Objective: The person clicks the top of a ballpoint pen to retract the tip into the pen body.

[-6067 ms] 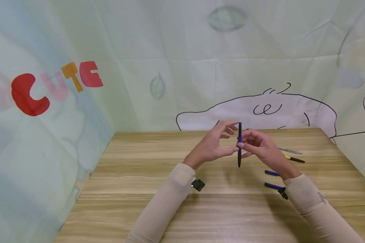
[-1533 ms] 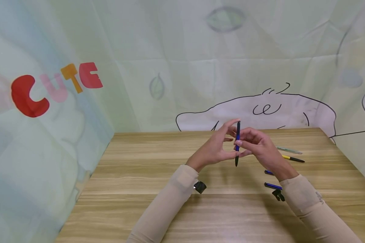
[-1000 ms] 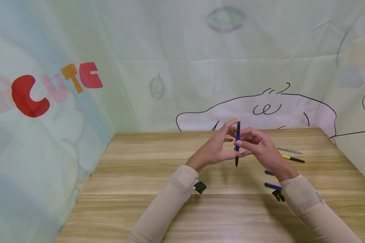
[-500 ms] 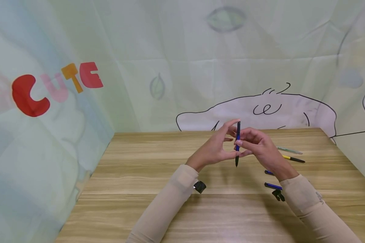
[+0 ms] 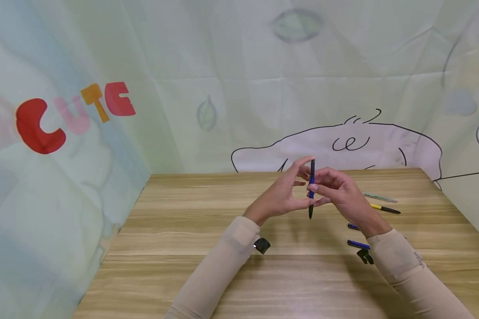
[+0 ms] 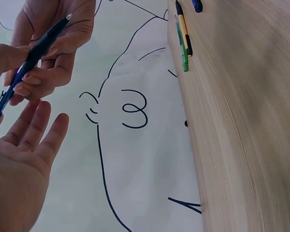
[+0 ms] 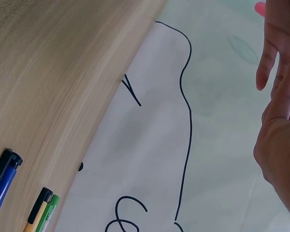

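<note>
Upright over the table, a blue-and-black click pen (image 5: pixel 312 170) is pinched between the thumb and fingers of my right hand (image 5: pixel 343 192). My left hand (image 5: pixel 277 190) faces it from the other side. Its index fingertip is on the pen's top end and its thumb touches the lower barrel, while the other fingers stretch out loosely. In the left wrist view the metal writing tip of the click pen (image 6: pixel 41 48) shows at one end and its clip at the other. The right wrist view catches the hands only at its right edge, with a bit of the pen.
On the wooden table (image 5: pixel 191 248), to the right, lie two more blue pens, one nearer (image 5: pixel 358 244) and one farther (image 5: pixel 353 226), partly behind my right arm. Beyond them are a yellow-and-black pen (image 5: pixel 386 209) and a clear green pen (image 5: pixel 381 197). Printed cloth walls surround the table.
Since the oldest frame, my left index fingertip has come over the pen's top and the thumb sits lower on the barrel. The pen's lower end looks more pointed. The last second shows no movement.
</note>
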The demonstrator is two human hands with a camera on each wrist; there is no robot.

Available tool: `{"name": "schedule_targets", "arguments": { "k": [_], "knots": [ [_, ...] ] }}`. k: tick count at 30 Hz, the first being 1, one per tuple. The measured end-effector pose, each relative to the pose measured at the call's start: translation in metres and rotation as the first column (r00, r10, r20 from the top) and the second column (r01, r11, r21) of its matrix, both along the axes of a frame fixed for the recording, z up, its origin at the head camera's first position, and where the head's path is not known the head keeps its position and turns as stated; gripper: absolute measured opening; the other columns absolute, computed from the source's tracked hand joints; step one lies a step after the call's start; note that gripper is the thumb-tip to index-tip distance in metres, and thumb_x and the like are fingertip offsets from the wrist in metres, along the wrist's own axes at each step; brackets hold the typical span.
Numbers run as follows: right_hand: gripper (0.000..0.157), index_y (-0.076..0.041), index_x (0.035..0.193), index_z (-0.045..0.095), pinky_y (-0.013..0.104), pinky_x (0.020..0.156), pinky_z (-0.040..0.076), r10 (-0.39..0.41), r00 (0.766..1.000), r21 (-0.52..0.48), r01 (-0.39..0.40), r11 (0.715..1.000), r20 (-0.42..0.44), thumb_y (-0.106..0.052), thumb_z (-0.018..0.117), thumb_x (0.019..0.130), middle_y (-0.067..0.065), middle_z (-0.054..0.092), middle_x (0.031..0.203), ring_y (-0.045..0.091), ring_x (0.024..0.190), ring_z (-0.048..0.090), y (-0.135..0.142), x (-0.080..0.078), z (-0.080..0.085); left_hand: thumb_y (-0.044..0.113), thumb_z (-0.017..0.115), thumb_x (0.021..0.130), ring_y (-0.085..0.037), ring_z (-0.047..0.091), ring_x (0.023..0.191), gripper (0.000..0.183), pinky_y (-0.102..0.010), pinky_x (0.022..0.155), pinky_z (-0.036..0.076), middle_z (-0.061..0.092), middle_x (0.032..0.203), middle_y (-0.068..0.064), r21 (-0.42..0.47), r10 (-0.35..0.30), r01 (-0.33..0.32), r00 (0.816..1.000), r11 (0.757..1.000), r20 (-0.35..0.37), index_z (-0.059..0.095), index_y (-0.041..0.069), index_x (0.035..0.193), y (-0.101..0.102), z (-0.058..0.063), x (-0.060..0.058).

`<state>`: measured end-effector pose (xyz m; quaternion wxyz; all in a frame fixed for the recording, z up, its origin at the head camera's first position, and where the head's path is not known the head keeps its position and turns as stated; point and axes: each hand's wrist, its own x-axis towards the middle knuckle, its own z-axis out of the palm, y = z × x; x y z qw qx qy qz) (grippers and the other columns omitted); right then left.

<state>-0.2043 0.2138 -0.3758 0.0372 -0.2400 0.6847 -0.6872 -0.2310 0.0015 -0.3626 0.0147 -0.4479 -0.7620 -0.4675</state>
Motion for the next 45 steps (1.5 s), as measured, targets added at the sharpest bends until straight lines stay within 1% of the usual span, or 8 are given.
{"name": "schedule_targets", "arguments": {
  "k": [6,13,21,30,32,35,38,45],
  "knots": [
    [0.019,0.002,0.118,0.06,0.041,0.072,0.064,0.0,1.0,0.001,0.0,1.0,0.001,-0.004,0.061,0.1,0.005,0.066,0.106,0.017,0.093,0.066,0.0001,-0.0001,-0.0002,0.013,0.085,0.083,-0.016,0.056,0.119,0.103,-0.033,0.105,0.051,0.054,0.131,-0.008,-0.002,-0.003,0.003,1.0,1.0,0.001,0.016,0.027,0.159,0.0001,-0.001,-0.0006],
    [0.016,-0.002,0.116,0.062,0.042,0.071,0.064,-0.003,1.0,0.006,0.003,1.0,-0.003,-0.005,0.062,0.1,0.005,0.066,0.106,0.017,0.093,0.066,0.0003,-0.0003,-0.0008,0.014,0.084,0.084,-0.015,0.055,0.12,0.103,-0.034,0.107,0.049,0.053,0.132,-0.007,-0.004,-0.003,0.003,1.0,1.0,0.003,0.016,0.027,0.16,0.0,-0.0024,-0.0014],
    [0.016,-0.003,0.116,0.062,0.042,0.072,0.064,-0.01,1.0,0.011,0.01,1.0,0.005,-0.005,0.062,0.1,0.005,0.066,0.106,0.017,0.093,0.065,-0.0011,0.0005,-0.0011,0.012,0.084,0.083,-0.016,0.054,0.121,0.103,-0.029,0.108,0.048,0.053,0.132,-0.008,-0.004,-0.003,0.003,1.0,1.0,0.006,0.016,0.026,0.159,-0.0008,-0.0027,-0.0007],
    [0.016,-0.003,0.116,0.062,0.041,0.072,0.064,-0.008,1.0,0.009,0.008,1.0,0.002,-0.005,0.062,0.101,0.005,0.066,0.106,0.017,0.093,0.066,-0.0006,0.0005,0.0002,0.013,0.084,0.084,-0.015,0.055,0.121,0.103,-0.031,0.107,0.049,0.053,0.132,-0.007,0.001,-0.003,0.003,1.0,1.0,-0.002,0.015,0.028,0.159,-0.0012,-0.0023,-0.0012],
    [0.017,0.0,0.117,0.061,0.041,0.072,0.064,-0.01,1.0,0.009,0.01,1.0,-0.002,-0.005,0.062,0.1,0.005,0.066,0.106,0.017,0.093,0.066,-0.0006,0.0006,0.0003,0.014,0.084,0.084,-0.015,0.055,0.121,0.105,-0.031,0.106,0.05,0.053,0.132,-0.006,0.002,-0.006,0.006,1.0,1.0,0.001,0.014,0.028,0.16,-0.001,-0.0021,-0.0014],
    [0.024,0.008,0.119,0.056,0.042,0.071,0.064,-0.015,1.0,0.018,0.015,1.0,-0.005,-0.006,0.063,0.1,0.005,0.066,0.106,0.017,0.093,0.066,-0.0009,0.0006,-0.0002,0.013,0.084,0.083,-0.015,0.054,0.121,0.107,-0.033,0.106,0.05,0.053,0.131,-0.006,0.004,-0.01,0.01,1.0,1.0,0.007,0.012,0.029,0.16,-0.0006,-0.0019,-0.0015],
    [0.031,0.013,0.121,0.052,0.042,0.071,0.064,-0.018,1.0,0.026,0.018,0.999,-0.006,-0.006,0.063,0.1,0.005,0.067,0.106,0.017,0.093,0.066,-0.0011,0.0006,-0.001,0.013,0.084,0.084,-0.015,0.054,0.121,0.108,-0.033,0.107,0.05,0.054,0.132,-0.007,0.003,-0.014,0.014,1.0,1.0,0.013,0.011,0.029,0.161,0.0001,-0.0022,-0.0018],
    [0.031,0.013,0.121,0.052,0.043,0.072,0.064,-0.023,1.0,0.036,0.023,0.999,-0.007,-0.007,0.063,0.1,0.005,0.067,0.107,0.017,0.093,0.066,-0.0012,0.0006,-0.0013,0.012,0.084,0.084,-0.015,0.054,0.12,0.109,-0.032,0.106,0.05,0.054,0.132,-0.007,0.007,-0.02,0.02,1.0,1.0,0.016,0.01,0.029,0.161,0.0005,-0.0032,-0.0027]
  ]
}}
